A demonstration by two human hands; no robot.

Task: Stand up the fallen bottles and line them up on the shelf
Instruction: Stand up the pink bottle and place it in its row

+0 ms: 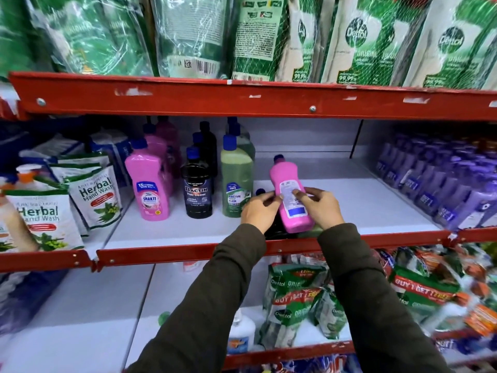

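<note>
A pink bottle [290, 195] with a dark blue cap is lifted and tilted above the middle shelf [376, 208], its back label facing me. My right hand [320, 208] grips its right side and my left hand [259, 210] pinches its left side. Under the hands lie a black bottle [274, 227] and a green bottle [309, 234] on their sides near the shelf's front edge. To the left stand three upright rows: pink bottles [149, 184], black bottles [197, 189] and green bottles [236, 184].
Purple bottles [441, 184] fill the shelf's right side. Herbal hand wash pouches [45, 219] stand on the left. A red shelf rail [242, 99] runs close overhead, with green pouches above. The lower shelf holds packets [295, 297] and a white bottle [242, 332].
</note>
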